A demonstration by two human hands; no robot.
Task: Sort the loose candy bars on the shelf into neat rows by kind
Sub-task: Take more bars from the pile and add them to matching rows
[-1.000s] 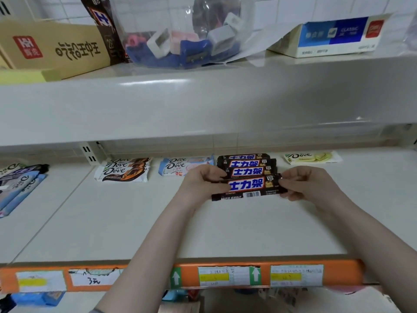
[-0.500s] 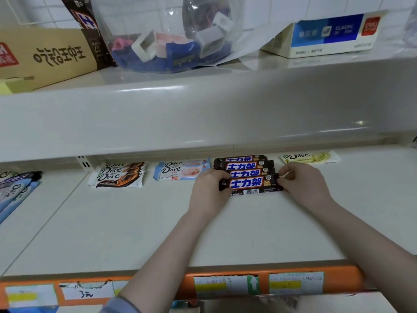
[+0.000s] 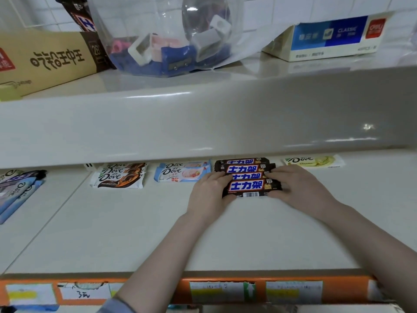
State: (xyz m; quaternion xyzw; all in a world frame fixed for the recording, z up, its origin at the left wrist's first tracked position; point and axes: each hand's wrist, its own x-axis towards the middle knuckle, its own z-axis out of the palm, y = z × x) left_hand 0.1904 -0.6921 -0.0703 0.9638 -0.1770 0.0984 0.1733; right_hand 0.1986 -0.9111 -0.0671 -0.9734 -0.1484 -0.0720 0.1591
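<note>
Several dark Snickers bars [image 3: 244,169] lie in an overlapping row at the back middle of the white shelf [image 3: 135,233]. The front Snickers bar [image 3: 250,187] sits between my hands: my left hand [image 3: 208,195] grips its left end and my right hand [image 3: 300,188] grips its right end. Left of the row lie a stack of brown Dove bars [image 3: 119,176] and a light blue Dove bar [image 3: 182,172]. A pale green Dove bar [image 3: 313,160] lies to the right at the back.
Loose blue Dove and Snickers bars [image 3: 15,190] lie heaped at the far left. The upper shelf [image 3: 203,118] overhangs the back, carrying a cardboard box [image 3: 45,62], a clear bag [image 3: 167,41] and a blue-white box [image 3: 327,39]. An orange price strip [image 3: 225,290] edges the front.
Both hands have carried the front Snickers bar back toward the row, so it now lies close against the other bars. The camera has also moved closer.
</note>
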